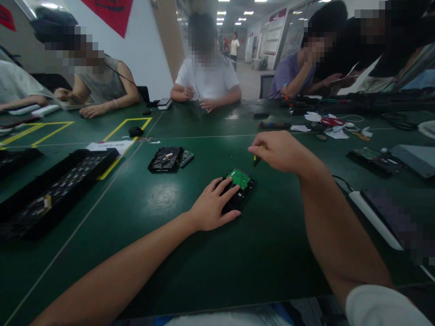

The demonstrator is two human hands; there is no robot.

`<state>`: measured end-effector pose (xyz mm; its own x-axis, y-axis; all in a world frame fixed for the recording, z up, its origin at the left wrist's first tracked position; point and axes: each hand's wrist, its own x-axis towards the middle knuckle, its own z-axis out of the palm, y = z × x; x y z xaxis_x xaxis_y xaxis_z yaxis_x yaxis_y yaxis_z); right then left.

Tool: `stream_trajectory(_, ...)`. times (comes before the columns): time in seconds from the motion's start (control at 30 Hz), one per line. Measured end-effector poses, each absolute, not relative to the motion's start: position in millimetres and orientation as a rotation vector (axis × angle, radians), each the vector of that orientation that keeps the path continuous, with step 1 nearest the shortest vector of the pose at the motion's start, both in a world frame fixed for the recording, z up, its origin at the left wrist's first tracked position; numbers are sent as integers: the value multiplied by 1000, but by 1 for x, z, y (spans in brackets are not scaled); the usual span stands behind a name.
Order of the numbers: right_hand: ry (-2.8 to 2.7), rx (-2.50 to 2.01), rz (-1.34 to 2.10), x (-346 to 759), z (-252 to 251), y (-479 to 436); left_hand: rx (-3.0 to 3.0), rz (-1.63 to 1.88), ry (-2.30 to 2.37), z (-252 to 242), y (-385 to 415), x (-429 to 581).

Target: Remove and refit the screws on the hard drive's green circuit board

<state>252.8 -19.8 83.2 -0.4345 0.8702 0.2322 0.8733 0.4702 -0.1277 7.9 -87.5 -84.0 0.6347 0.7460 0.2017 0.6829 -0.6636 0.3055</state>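
Note:
A black hard drive (250, 186) with a green circuit board (239, 178) facing up lies on the table in front of me. My left hand (215, 203) rests flat on its near left part, fingers spread over the case and the board's edge. In my right hand (280, 151) is a screwdriver (255, 160) with a yellow and black handle, pinched from above. Its thin shaft slants down to the right edge of the board; whether the tip sits in a screw is too small to tell. A few tiny specks, perhaps screws (232, 157), lie just beyond the drive.
Left of the drive are another black drive case (165, 160) and a loose circuit board (186, 158). A long black tray (57, 185) stands farther left. On the right lie another drive (374, 160) and a white-edged device (375, 217). Several people sit across the green table (170, 271).

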Motion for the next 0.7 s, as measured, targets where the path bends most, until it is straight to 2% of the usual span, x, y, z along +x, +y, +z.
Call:
stream_trajectory(0.33,-2325,-1498,48,253,78,-16,2650,474,1163,-84,-87,8)
stream_trajectory(0.7,-2453,-1413,94,252,85,-23,2662,478,1162,-84,-87,8)
